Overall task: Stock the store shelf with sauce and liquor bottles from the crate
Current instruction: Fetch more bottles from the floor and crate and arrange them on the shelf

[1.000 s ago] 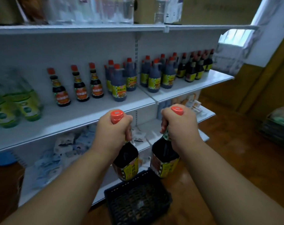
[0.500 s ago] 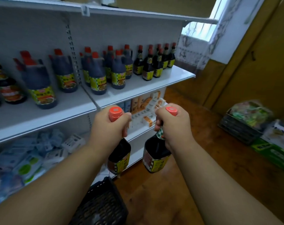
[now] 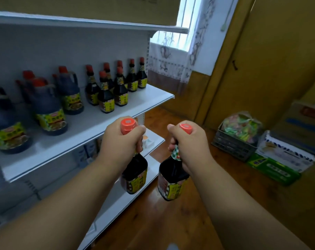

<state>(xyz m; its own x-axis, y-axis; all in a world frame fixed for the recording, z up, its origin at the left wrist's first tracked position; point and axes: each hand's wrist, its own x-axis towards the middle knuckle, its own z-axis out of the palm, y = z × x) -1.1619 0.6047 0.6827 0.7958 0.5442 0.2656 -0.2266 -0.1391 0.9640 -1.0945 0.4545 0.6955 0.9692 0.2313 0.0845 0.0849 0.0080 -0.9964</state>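
My left hand (image 3: 119, 141) grips the neck of a dark sauce bottle (image 3: 134, 175) with an orange-red cap and yellow label. My right hand (image 3: 187, 143) grips the neck of a second, matching sauce bottle (image 3: 172, 181). Both bottles hang upright in front of the white middle shelf (image 3: 149, 98), below its front edge. On that shelf stand several small bottles of the same kind (image 3: 106, 94) toward the right end, and larger dark jugs (image 3: 48, 109) to the left. The crate is out of view.
A lower white shelf (image 3: 153, 139) holds small boxes. On the wooden floor at right sit a dark basket with a bag of green packets (image 3: 237, 136) and stacked cartons (image 3: 286, 159). A curtained window (image 3: 172, 56) and yellow wall panels (image 3: 261, 51) lie behind.
The view has swung right along the shelf, and the black crate has dropped out of sight. Both hands keep their grip on the bottles, now in front of the shelf's right end.
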